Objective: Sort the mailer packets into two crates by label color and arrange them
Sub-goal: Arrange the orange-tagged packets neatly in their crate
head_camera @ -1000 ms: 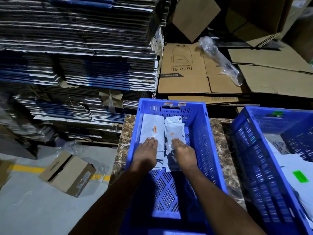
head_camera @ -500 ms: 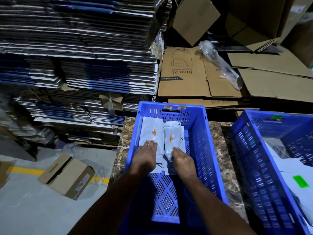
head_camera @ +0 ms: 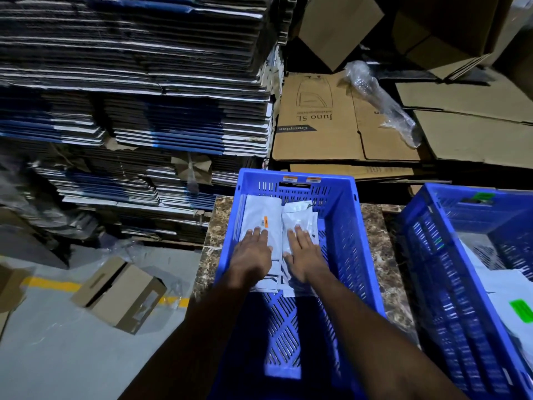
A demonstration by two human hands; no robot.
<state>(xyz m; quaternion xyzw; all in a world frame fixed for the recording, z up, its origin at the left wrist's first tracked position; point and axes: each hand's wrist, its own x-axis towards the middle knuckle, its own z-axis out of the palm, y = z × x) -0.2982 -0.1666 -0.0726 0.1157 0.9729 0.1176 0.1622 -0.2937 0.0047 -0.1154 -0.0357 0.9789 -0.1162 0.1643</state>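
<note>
Beyond both hands rise stacks of flattened cartons (head_camera: 138,90); one brown sheet (head_camera: 317,122) reads "Crompton Juno 5L". The marble worktop (head_camera: 375,255) carries a blue crate (head_camera: 343,226) around the hands and a second crate (head_camera: 432,255) to their right, holding a green-labelled packet (head_camera: 519,319). Left hand (head_camera: 252,255) and right hand (head_camera: 304,252) press flat, fingers straight, on orange-labelled packets (head_camera: 264,215).

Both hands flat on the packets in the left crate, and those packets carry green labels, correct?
Not quite. The head view shows both hands, left and right, flat on packets in the left crate, but the one label visible there is orange. Green labels are in the right crate.
</note>
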